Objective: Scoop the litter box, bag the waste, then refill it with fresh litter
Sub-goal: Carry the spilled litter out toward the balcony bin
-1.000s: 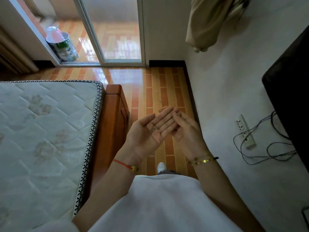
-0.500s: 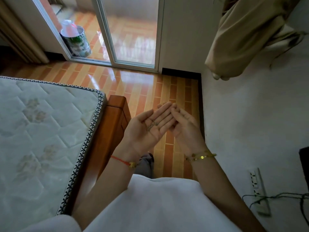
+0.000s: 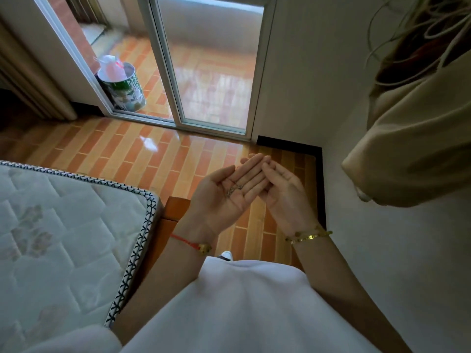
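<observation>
The two hands have kept their pose while the room has slid towards the person: the sliding glass door [image 3: 211, 59] now stands closer and larger, and the power strip and cables seen on the right before have dropped out of view. The left hand [image 3: 224, 202] lies palm up, fingers straight and relaxed, with a few small dark bits [image 3: 235, 188] loose on its palm. They are too small to name, possibly stray litter grains. The right hand [image 3: 285, 192] is cupped just beside it, also slack, fingertips touching the left fingers and holding nothing. This looks like a walk towards the balcony to drop those bits, not scooping. No litter box, scoop or litter bag is in view, so the main steps seem not yet begun. Below is the glossy brick-pattern tiled floor [image 3: 122, 151], edged by a black skirting [image 3: 288, 145]. At lower left a quilted mattress [image 3: 63, 238] sits on a wooden bed frame [image 3: 175, 207]. Past the door track stands a printed can [image 3: 127, 95] lined with a plastic bag. A beige garment [image 3: 420, 138] hangs on the white wall [image 3: 420, 263] at the right
</observation>
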